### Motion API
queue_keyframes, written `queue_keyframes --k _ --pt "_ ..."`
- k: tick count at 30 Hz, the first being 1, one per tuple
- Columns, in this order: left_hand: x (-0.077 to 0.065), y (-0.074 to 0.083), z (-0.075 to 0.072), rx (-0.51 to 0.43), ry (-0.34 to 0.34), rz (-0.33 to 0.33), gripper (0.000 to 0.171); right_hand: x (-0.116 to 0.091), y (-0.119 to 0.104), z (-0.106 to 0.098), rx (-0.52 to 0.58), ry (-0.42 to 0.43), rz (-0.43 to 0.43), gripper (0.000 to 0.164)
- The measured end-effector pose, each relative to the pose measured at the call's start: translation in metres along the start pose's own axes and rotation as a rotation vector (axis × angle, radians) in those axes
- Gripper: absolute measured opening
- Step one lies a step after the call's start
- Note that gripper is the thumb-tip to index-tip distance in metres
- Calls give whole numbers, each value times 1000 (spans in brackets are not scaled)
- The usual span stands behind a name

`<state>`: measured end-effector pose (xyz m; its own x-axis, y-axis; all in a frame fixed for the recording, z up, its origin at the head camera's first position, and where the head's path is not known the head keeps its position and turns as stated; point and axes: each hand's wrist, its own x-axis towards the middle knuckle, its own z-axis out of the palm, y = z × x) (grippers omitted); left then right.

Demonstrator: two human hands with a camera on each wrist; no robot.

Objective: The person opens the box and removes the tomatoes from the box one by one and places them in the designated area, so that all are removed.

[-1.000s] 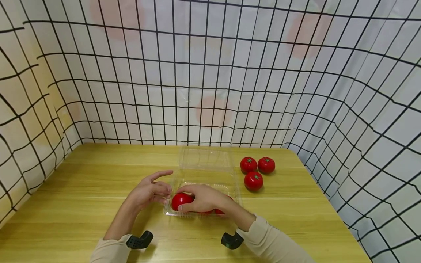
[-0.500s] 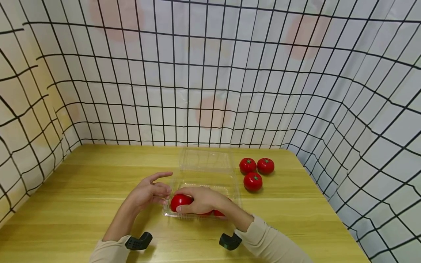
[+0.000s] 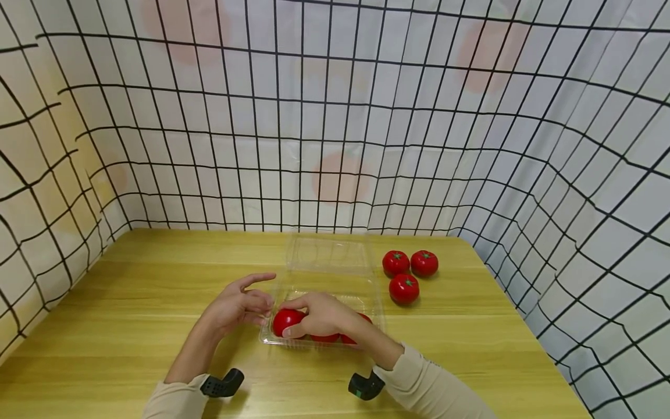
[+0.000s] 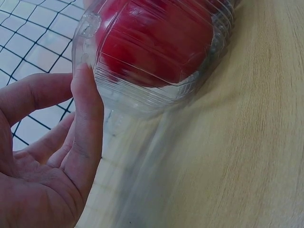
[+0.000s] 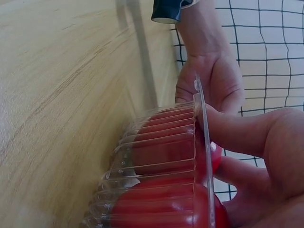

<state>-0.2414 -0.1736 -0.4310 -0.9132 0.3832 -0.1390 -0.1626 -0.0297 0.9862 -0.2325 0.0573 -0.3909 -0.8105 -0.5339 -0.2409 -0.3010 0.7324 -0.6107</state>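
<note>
A clear plastic clamshell container [image 3: 353,284] lies with its lid [image 3: 328,254] laid back away from me. Along its near side sit red tomatoes, among them a middle one [image 3: 325,338] and a right one [image 3: 360,329]. My right hand [image 3: 324,317] holds the left tomato [image 3: 287,322] inside the container, the thumb on its near side and fingers over the far side. At the container's left edge is my left hand [image 3: 238,304]. In the left wrist view, its thumb [image 4: 85,114] and a finger pinch the plastic rim [image 4: 84,50].
Beyond the container's right side, three more tomatoes [image 3: 403,289] stand grouped on the wooden table [image 3: 157,279]. A white, black-gridded cloth [image 3: 335,134] encloses the back and sides. Each wrist carries a black camera [image 3: 223,383].
My right hand has shifted slightly, so more of the middle and right tomatoes shows beneath it. The left hand and the three tomatoes outside the container stay in place.
</note>
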Motion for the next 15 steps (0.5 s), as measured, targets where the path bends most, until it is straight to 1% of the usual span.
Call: queue_keyframes --k 7,15 --pt "1 1 1 6 3 2 71 -2 1 -1 87 25 4 49" --pt "0 0 0 7 -4 0 71 -6 0 -4 175 62 6 52"
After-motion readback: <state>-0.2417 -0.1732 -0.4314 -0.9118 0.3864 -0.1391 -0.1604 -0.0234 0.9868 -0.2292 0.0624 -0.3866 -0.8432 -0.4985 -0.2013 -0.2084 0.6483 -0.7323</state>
